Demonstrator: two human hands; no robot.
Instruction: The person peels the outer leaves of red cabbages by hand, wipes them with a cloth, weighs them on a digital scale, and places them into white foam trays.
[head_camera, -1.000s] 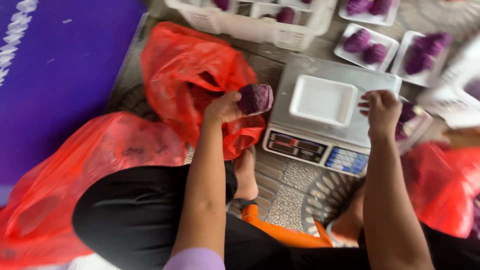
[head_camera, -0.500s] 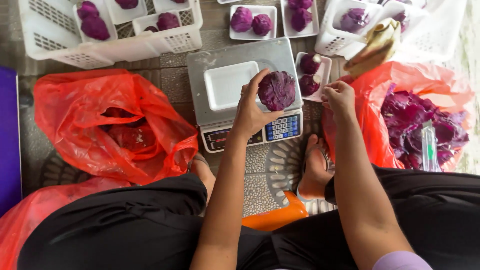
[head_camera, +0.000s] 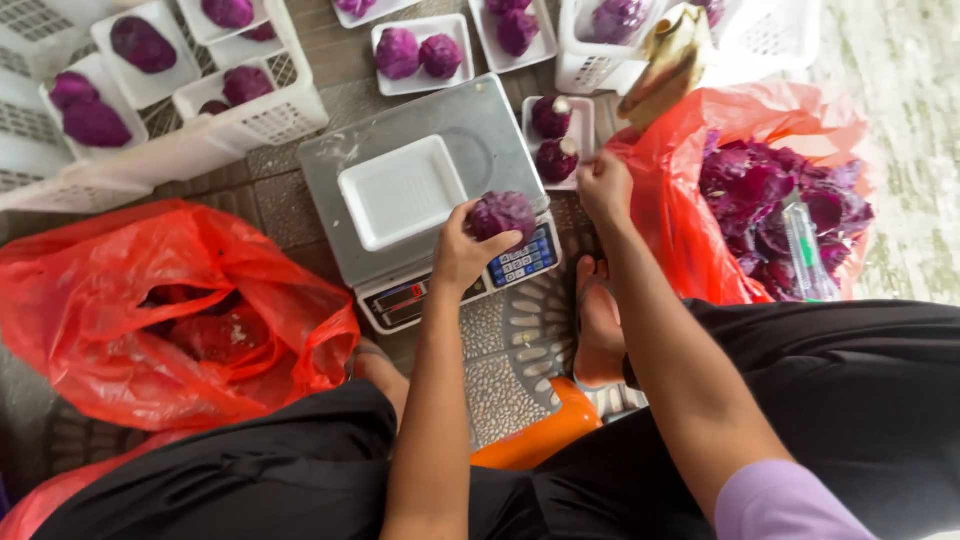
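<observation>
- Gripping a small purple cabbage from below, the left hand has its fingers wrapped round the underside and holds it above the near right corner of the scale, just over the keypad.
- On the scale's steel platform lies an empty white foam tray, just to the left of the held cabbage and not touching it.
- The right hand is curled shut at the rim of the red plastic bag on the right, pinching its edge beside a small tray with two cabbage pieces off the scale's right edge.
- That bag is full of loose purple cabbage leaves, with a clear plastic object lying among them.
- Another red bag sits crumpled on the floor off the scale's left edge, well apart from both hands.
- Beyond the scale's far edge stand white baskets and more foam trays holding purple cabbages.
</observation>
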